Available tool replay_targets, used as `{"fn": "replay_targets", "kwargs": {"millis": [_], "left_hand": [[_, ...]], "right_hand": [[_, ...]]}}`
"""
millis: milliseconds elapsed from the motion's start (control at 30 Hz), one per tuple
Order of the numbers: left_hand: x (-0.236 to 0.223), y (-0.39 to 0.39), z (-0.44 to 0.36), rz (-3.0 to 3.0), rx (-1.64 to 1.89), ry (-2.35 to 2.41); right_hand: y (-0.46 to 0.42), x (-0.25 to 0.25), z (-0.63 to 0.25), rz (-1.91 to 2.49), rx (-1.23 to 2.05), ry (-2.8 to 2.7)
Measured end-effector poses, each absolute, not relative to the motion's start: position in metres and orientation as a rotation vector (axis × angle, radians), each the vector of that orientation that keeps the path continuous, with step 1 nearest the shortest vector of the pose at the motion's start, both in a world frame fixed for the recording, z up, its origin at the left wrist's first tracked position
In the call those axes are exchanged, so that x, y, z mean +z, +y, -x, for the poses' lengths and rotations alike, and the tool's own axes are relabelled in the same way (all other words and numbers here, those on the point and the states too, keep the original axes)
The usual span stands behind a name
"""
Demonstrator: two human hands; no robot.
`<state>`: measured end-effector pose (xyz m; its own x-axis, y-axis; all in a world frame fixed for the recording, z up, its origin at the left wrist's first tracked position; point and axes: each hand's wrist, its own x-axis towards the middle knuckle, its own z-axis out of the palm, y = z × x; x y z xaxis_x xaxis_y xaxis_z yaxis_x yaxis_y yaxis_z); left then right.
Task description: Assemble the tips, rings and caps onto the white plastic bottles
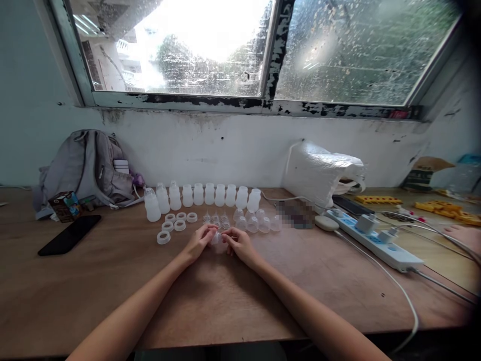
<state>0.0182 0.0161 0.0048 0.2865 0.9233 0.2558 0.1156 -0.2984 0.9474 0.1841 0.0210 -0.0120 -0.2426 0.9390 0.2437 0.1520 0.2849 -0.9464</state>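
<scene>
My left hand [200,241] and my right hand [238,242] meet at the middle of the wooden table [112,286], fingers curled round a small translucent bottle part [218,241] held between them. Behind them stands a row of several small white bottles [203,195]. Several white screw rings [175,224] lie to the left of my hands. Clear teats and caps [244,220] lie just beyond my fingers.
A grey backpack [90,168] leans on the wall at the left, with a small carton [64,205] and a black phone [69,234] before it. A white plastic bag [323,170], a power strip [376,240] with cables, and yellow blocks [447,209] are at the right. Another person's hand [464,234] rests at the far right.
</scene>
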Motion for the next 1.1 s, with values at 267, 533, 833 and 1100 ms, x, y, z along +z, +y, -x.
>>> {"fn": "replay_targets", "kwargs": {"millis": [267,533,833,1100], "left_hand": [[0.016,0.026,0.011,-1.797,1.121,1.006],[0.028,0.029,0.039,-1.638,1.324,1.004],[0.008,0.008,-0.01,-1.733,1.001,0.887],[0.014,0.004,-0.007,-1.795,0.952,0.931]], "right_hand": [[0.029,-0.003,-0.21,1.076,0.849,-1.658],[0.036,0.002,-0.228,1.082,0.897,-1.557],[0.007,0.002,-0.193,0.956,0.907,-1.898],[0.008,0.005,-0.195,0.97,0.859,-1.974]]}}
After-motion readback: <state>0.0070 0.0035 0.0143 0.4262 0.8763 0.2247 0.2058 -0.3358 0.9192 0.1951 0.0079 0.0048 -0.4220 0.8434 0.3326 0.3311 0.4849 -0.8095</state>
